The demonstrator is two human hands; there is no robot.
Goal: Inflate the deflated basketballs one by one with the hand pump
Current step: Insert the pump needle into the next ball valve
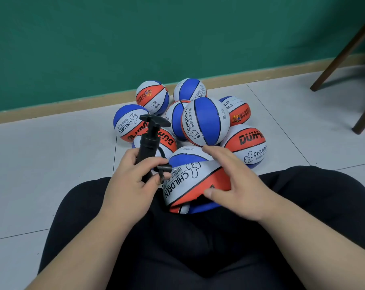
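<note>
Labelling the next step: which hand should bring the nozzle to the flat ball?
Left, probably. The left hand grips the pump, its nozzle end right beside the deflated ball in the lap. The right hand lies across that ball, likely steadying it.

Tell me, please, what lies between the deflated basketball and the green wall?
A heap of round basketballs on the tiled floor, per the head view.
</note>
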